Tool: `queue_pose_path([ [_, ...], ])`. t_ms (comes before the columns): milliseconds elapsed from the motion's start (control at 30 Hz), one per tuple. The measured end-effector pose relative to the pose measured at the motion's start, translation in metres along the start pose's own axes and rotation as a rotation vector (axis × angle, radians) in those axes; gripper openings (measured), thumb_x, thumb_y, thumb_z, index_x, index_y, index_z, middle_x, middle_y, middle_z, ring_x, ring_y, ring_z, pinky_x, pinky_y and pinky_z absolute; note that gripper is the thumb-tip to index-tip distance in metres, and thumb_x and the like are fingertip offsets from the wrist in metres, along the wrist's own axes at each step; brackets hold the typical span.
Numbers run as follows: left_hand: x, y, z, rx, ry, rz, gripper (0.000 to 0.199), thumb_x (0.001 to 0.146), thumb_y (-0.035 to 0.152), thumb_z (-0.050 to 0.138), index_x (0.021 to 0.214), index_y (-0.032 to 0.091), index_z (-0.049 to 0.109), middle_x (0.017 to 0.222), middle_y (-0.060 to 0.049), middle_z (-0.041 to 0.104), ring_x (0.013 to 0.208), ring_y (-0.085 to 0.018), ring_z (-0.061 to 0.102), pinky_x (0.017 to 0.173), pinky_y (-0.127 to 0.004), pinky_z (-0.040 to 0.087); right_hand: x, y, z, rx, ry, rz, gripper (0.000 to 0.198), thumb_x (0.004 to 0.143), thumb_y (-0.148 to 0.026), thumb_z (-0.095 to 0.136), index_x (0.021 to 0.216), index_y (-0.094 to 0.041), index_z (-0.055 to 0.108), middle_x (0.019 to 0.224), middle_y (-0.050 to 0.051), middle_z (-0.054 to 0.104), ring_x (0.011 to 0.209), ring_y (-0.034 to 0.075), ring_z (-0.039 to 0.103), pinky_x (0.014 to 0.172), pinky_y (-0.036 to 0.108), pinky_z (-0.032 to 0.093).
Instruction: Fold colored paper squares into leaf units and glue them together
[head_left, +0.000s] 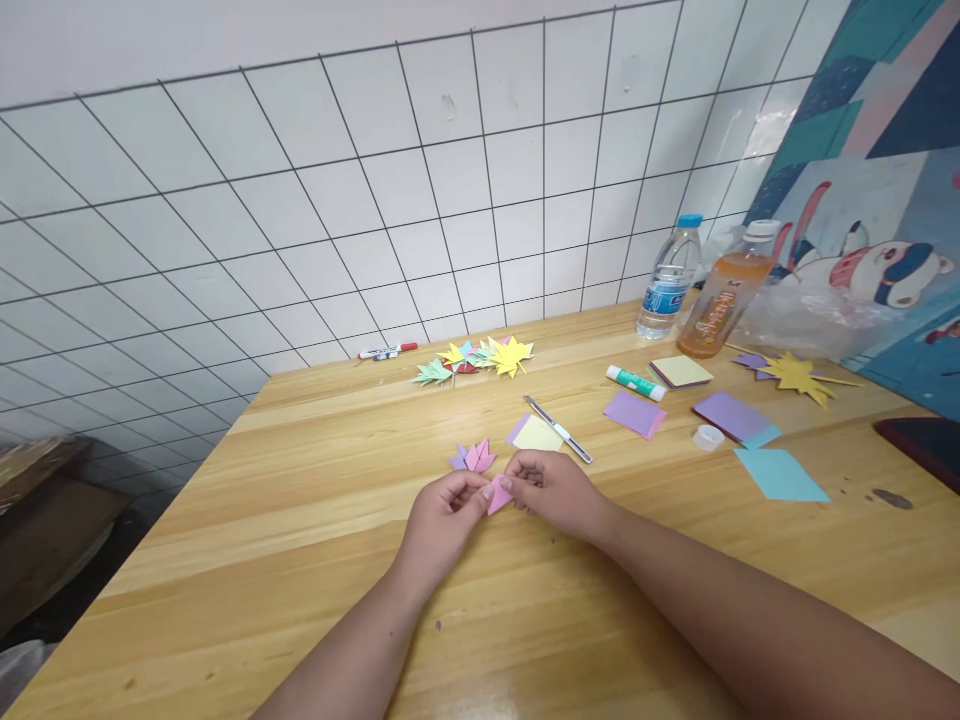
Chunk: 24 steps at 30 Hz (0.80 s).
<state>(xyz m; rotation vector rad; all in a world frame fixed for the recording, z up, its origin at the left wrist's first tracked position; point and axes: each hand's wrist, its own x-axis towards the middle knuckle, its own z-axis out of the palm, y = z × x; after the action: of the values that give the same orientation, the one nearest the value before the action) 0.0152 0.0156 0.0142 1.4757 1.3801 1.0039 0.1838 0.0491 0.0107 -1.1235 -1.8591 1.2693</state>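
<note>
Between my two hands is a small folded piece of pink paper (499,495). My left hand (450,508) pinches its left side between thumb and fingers. On its right side, my right hand (551,487) is closed with thumb and fingertips on the paper. Just beyond my hands lie folded pink and purple paper pieces (474,456), partly hidden by my left hand. A utility knife (559,430) rests slantwise across a pale yellow paper sheet (538,434), close behind my right hand.
Paper leaves (510,356) lie near the wall beside markers (386,352). Rightward are a glue stick (635,383), paper stacks (681,372), a tape roll (708,438), a blue sheet (781,474), a yellow paper leaf (799,375), a water bottle (670,280) and an orange drink bottle (727,290).
</note>
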Motion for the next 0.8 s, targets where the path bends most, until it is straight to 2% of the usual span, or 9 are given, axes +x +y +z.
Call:
queue_pose_path([
  [167, -0.002, 0.000, 0.000, 0.042, -0.117, 0.018, 0.020, 0.074, 0.035, 0.061, 0.069, 0.016, 0.066, 0.067, -0.002, 0.063, 0.063, -0.014, 0.053, 0.059, -0.022, 0.038, -0.003, -0.006, -0.003, -0.136, 0.034, -0.104, 0.012, 0.081, -0.025, 0.051, 0.072, -0.019, 0.057, 0.065, -0.002, 0.062, 0.061, 0.011, 0.056, 0.055, 0.020, 0.039],
  [233, -0.002, 0.001, 0.000, -0.002, -0.098, 0.006, 0.022, 0.073, 0.037, 0.062, 0.068, 0.016, 0.066, 0.066, -0.001, 0.063, 0.062, -0.014, 0.053, 0.059, -0.022, 0.037, -0.005, -0.009, -0.005, -0.177, 0.102, -0.159, 0.008, 0.080, -0.024, 0.052, 0.085, -0.020, 0.058, 0.073, -0.002, 0.062, 0.064, 0.011, 0.056, 0.055, 0.020, 0.039],
  [333, 0.000, 0.003, -0.004, -0.123, -0.019, -0.048, 0.023, 0.071, 0.039, 0.064, 0.067, 0.016, 0.066, 0.062, 0.000, 0.062, 0.056, -0.011, 0.048, 0.054, -0.021, 0.034, -0.008, -0.012, -0.009, -0.243, 0.194, -0.233, 0.026, 0.080, -0.024, 0.053, 0.105, -0.021, 0.049, 0.074, -0.003, 0.058, 0.060, 0.011, 0.053, 0.054, 0.021, 0.038],
  [433, 0.001, 0.005, -0.007, -0.229, 0.028, -0.108, 0.023, 0.069, 0.038, 0.066, 0.066, 0.015, 0.065, 0.061, -0.001, 0.062, 0.049, -0.009, 0.041, 0.048, -0.020, 0.029, -0.011, -0.013, -0.011, -0.356, 0.121, -0.355, 0.026, 0.079, -0.017, 0.051, 0.104, -0.021, 0.048, 0.070, -0.003, 0.057, 0.059, 0.011, 0.051, 0.057, 0.022, 0.039],
  [600, 0.001, 0.006, -0.010, -0.306, -0.003, -0.114, 0.021, 0.068, 0.035, 0.066, 0.065, 0.015, 0.064, 0.060, -0.001, 0.061, 0.050, -0.009, 0.041, 0.047, -0.019, 0.028, -0.011, -0.011, -0.007, -0.459, -0.033, -0.584, 0.026, 0.083, -0.011, 0.044, 0.104, -0.022, 0.055, 0.097, 0.003, 0.065, 0.088, 0.015, 0.057, 0.074, 0.025, 0.042],
  [800, 0.001, 0.006, -0.010, -0.273, -0.002, -0.121, 0.021, 0.068, 0.036, 0.066, 0.065, 0.015, 0.063, 0.061, -0.002, 0.062, 0.050, -0.010, 0.043, 0.048, -0.021, 0.029, -0.008, -0.006, -0.006, -0.462, -0.005, -0.565, 0.019, 0.087, -0.017, 0.044, 0.098, -0.021, 0.060, 0.094, 0.003, 0.067, 0.086, 0.016, 0.058, 0.074, 0.026, 0.042],
])
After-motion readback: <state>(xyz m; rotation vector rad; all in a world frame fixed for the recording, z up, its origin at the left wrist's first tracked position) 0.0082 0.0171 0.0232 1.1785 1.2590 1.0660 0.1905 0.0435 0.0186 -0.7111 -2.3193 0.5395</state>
